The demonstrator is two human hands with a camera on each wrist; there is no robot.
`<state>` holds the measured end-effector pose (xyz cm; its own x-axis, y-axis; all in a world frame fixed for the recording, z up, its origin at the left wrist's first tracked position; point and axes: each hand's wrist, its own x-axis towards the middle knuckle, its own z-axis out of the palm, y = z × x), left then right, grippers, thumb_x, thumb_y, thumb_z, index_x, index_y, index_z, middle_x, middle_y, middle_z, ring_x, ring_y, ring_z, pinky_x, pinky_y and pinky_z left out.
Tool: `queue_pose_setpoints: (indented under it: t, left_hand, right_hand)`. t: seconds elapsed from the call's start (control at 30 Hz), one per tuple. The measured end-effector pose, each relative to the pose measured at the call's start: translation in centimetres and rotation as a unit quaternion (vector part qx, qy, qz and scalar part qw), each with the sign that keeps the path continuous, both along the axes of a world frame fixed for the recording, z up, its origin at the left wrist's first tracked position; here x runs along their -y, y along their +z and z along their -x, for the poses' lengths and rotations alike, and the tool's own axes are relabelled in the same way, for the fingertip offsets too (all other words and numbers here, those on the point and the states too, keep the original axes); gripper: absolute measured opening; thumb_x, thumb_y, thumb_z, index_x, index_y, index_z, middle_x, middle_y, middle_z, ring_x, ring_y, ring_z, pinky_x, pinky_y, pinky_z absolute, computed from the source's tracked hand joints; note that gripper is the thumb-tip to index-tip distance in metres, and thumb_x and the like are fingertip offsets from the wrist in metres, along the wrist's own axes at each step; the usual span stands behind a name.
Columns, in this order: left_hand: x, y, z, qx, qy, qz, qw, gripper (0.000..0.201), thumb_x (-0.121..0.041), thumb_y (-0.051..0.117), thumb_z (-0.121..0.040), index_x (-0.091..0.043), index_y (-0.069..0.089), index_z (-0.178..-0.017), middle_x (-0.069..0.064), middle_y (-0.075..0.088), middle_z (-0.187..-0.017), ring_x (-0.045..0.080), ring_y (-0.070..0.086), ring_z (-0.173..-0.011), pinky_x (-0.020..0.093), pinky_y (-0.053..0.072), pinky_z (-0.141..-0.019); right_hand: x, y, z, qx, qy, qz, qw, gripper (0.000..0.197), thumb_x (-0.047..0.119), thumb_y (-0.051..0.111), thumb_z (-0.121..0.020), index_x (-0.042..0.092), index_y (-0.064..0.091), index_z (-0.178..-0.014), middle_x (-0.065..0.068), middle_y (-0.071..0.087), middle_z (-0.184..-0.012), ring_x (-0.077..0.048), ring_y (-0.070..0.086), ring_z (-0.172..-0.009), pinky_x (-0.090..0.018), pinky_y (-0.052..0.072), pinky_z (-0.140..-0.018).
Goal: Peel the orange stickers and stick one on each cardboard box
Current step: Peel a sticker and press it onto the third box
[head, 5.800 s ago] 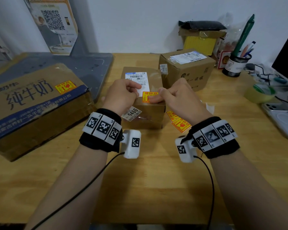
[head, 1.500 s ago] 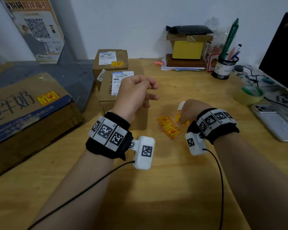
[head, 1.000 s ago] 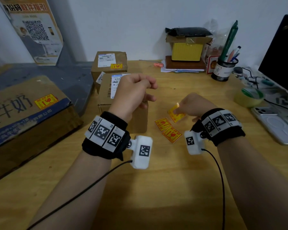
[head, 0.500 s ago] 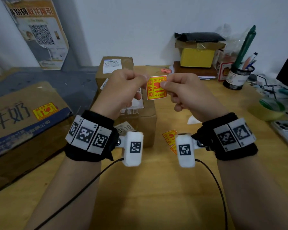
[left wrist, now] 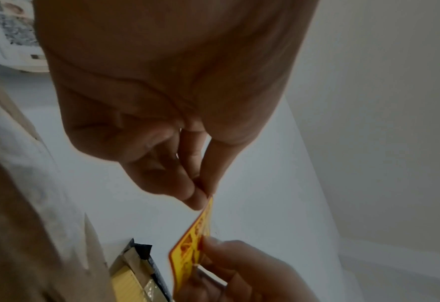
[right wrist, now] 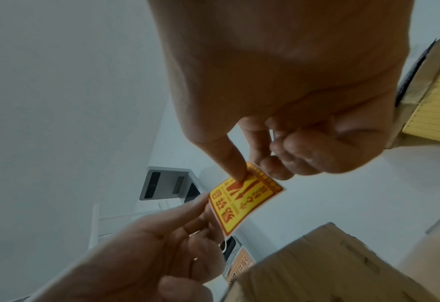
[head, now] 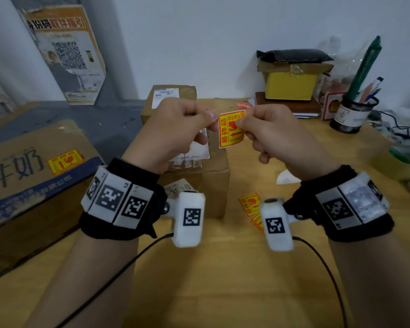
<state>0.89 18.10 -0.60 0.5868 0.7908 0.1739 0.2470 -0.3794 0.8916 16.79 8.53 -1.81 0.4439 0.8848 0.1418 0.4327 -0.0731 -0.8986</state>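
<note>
Both hands hold one orange sticker (head: 230, 129) up in the air above the desk. My left hand (head: 175, 131) pinches its upper left corner and my right hand (head: 268, 133) pinches its right edge between thumb and forefinger. The sticker (right wrist: 242, 199) faces the right wrist view and shows edge-on as the sticker (left wrist: 191, 243) in the left wrist view. Below stands a small cardboard box (head: 199, 176) with a white label. A second small box (head: 173, 98) sits behind it. A large milk carton box (head: 33, 176) at the left bears an orange sticker (head: 64, 160). More loose stickers (head: 250, 203) lie on the desk.
A yellow box (head: 290, 85) under a black pouch stands at the back by the wall, with a pen cup (head: 354, 113) to its right. A tape roll (head: 406, 159) and cables lie at the far right. A white backing scrap (head: 287, 178) lies on the wooden desk (head: 223, 280).
My right hand picked a sticker off the desk and raised it. My left hand came across and took its other side. Since half a second ago both hands have hardly moved.
</note>
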Motion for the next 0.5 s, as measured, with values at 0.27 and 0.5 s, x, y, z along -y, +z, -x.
queue_pose_setpoints:
  t: [0.27,0.5]
  left_hand:
    - [0.8,1.0,-0.2,0.043,0.019,-0.004,0.999,0.023,-0.027,0.061,-0.098,-0.022,0.075,-0.081,-0.01,0.073,-0.077,0.001,0.06,-0.057,0.018,0.037,-0.046]
    - [1.5,1.5,-0.2,0.067,0.025,-0.024,0.997,0.018,-0.025,0.06,-0.099,-0.019,0.077,-0.094,-0.006,0.074,-0.076,-0.003,0.062,-0.052,0.011,0.041,-0.042]
  right_hand:
    - [0.9,0.9,0.2,0.036,-0.032,-0.058,0.997,0.02,0.035,0.064,-0.098,0.021,0.059,-0.112,-0.009,0.06,-0.081,-0.008,0.047,-0.045,-0.03,0.047,-0.039]
    - [1.5,1.7,1.0,0.049,-0.03,-0.098,0.994,0.023,0.032,0.075,-0.091,0.018,0.064,-0.105,-0.013,0.073,-0.089,-0.014,0.057,-0.05,-0.032,0.052,-0.039]
